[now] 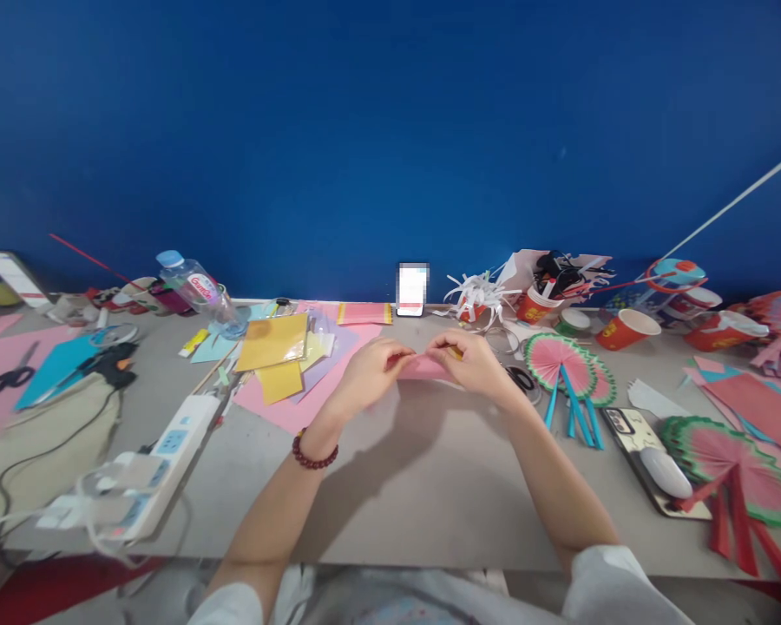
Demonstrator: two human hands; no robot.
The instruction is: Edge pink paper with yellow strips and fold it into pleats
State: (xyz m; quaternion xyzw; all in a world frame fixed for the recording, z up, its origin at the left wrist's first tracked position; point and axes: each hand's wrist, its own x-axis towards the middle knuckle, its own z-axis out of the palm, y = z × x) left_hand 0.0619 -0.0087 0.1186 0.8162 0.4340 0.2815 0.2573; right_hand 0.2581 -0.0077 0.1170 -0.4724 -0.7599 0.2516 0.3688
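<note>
A strip of pink paper (424, 368) is stretched between my two hands, above the middle of the grey table. My left hand (372, 375) pinches its left end between thumb and fingers; a beaded bracelet (315, 451) circles that wrist. At the other end, my right hand (471, 361) is closed on the paper, with a bit of yellow showing by its fingers. Behind the hands, a pink piece with yellow edges (364, 312) lies near the wall. Yellow paper sheets (273, 342) rest left of my left hand, and scissors (521, 380) lie beside my right wrist.
A phone (411, 290) stands against the blue wall. To the left are a plastic bottle (199, 286) and a power strip (173, 460) with cables. Paper watermelon fans (563, 365), red paper cups (627, 330), and a phone (631, 438) under a white mouse (665, 471) occupy the right.
</note>
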